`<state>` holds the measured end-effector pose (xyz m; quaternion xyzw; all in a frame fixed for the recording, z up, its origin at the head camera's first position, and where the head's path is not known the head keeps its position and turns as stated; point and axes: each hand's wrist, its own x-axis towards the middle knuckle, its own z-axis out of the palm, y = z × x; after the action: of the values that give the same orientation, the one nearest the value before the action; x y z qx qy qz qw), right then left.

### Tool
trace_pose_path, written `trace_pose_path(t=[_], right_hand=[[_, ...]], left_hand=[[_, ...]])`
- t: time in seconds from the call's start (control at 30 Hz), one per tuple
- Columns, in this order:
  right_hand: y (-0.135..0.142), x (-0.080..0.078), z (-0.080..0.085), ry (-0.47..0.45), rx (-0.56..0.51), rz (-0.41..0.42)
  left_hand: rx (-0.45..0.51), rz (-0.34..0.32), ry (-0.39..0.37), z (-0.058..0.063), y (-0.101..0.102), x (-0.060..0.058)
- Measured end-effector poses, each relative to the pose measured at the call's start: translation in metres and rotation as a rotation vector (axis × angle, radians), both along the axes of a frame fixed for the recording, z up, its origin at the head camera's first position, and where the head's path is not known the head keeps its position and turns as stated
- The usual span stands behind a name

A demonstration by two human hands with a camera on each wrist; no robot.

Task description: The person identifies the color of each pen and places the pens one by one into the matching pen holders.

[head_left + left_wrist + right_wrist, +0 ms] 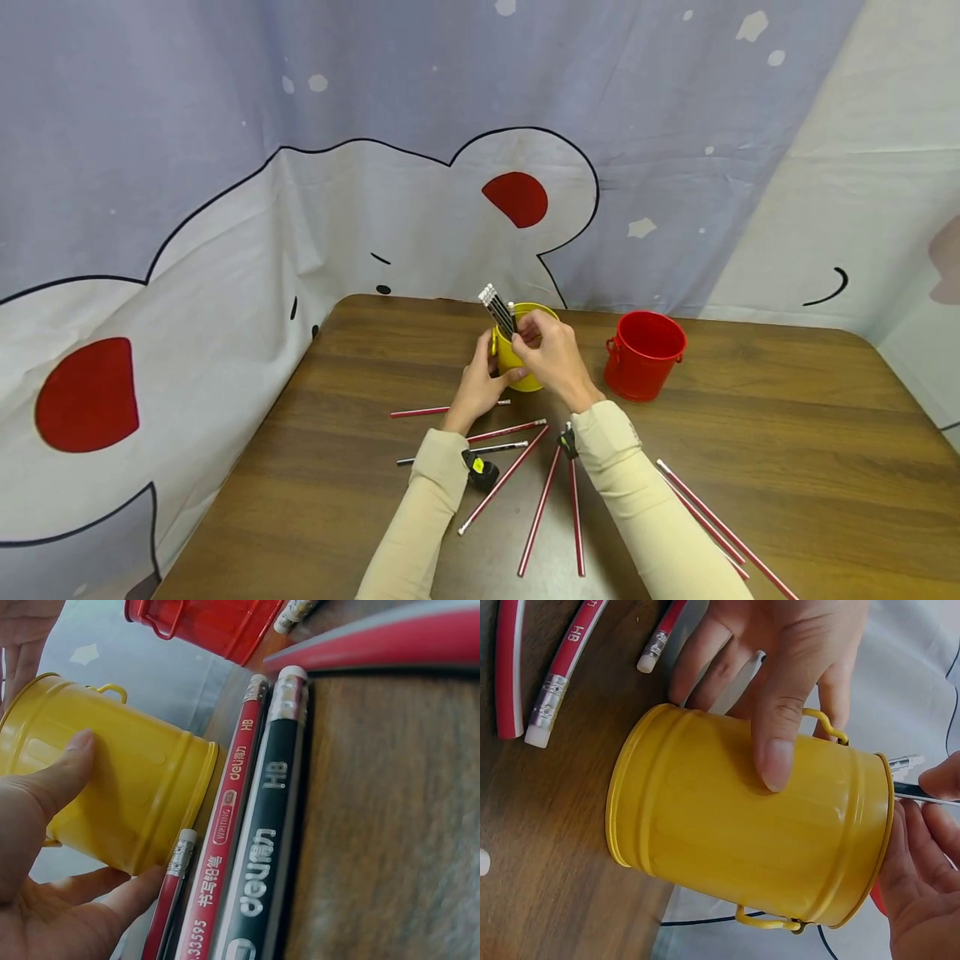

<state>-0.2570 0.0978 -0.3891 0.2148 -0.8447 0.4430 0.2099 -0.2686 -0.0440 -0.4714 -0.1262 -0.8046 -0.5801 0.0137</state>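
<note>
A small yellow bucket (511,360) stands upright on the table, its handle loops showing in the right wrist view. My left hand (480,382) grips its side, thumb (776,761) across the front and fingers around the other side. Several black pencils (495,307) with white erasers lean out over the rim. At the bucket's mouth, my right hand (557,354) pinches a black pencil (909,791) between thumb and fingers. The pencils' lower ends are hidden inside the bucket.
A red bucket (643,358) stands to the right. Red-striped pencils (504,479) lie scattered across the wooden table (337,500), with a black pencil (495,448) near the left wrist. More red pencils (720,521) lie at right. A printed curtain (420,217) hangs behind.
</note>
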Motion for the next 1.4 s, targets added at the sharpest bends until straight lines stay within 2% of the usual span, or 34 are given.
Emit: trace_pose_path(t=[0.37, 0.63, 0.93, 1.07, 1.4], right_hand=[[0.005, 0.002, -0.005, 0.045, -0.05, 0.034], [0.013, 0.008, -0.008, 0.1, -0.102, 0.007], [0.022, 0.024, -0.014, 0.036, -0.165, -0.014], [0.025, 0.032, -0.021, -0.021, -0.103, 0.015], [0.033, 0.049, -0.049, -0.203, 0.22, 0.137]], left_hand=[[-0.016, 0.005, -0.007, -0.001, 0.0, 0.0], [-0.005, 0.023, 0.007, 0.0, 0.001, -0.001], [0.003, 0.036, 0.002, 0.0, -0.001, 0.0], [-0.007, 0.041, 0.004, 0.002, -0.001, 0.0], [-0.009, 0.021, 0.01, 0.001, 0.002, 0.001]])
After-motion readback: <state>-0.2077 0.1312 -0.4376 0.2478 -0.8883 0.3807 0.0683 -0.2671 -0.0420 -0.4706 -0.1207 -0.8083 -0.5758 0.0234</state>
